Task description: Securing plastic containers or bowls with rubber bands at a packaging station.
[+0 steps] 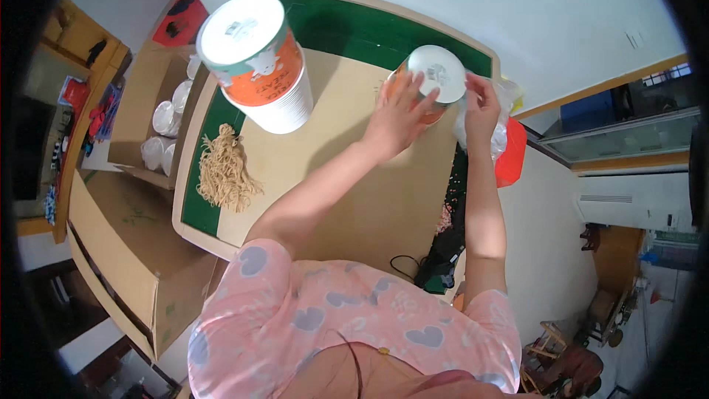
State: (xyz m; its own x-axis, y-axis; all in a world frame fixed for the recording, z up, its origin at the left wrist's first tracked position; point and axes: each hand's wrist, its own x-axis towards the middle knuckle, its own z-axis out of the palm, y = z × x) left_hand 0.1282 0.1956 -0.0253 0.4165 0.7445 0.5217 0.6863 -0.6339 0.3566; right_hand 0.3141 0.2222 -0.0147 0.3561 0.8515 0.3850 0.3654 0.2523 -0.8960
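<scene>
An orange printed paper bucket (436,112) stands with its white round base up at the far right of the table. My left hand (402,114) holds its near left side, fingers spread over the wall and the edge of the base. At the bucket's right edge, my right hand (481,100) has thumb and fingertips pinched together; whatever is between them is too small to make out. To the left rises a tall stack of paper buckets (284,107), also base up, the top one orange and green. A bundle of beige twine (225,170) lies nearer me.
Clear plastic bags (506,96) and a red bag (511,155) sit beside my right forearm. A black item (447,247) lies at the table's right edge. An open cardboard box (136,122) with wrapped white cups (166,118) stands left, above another large carton (125,244).
</scene>
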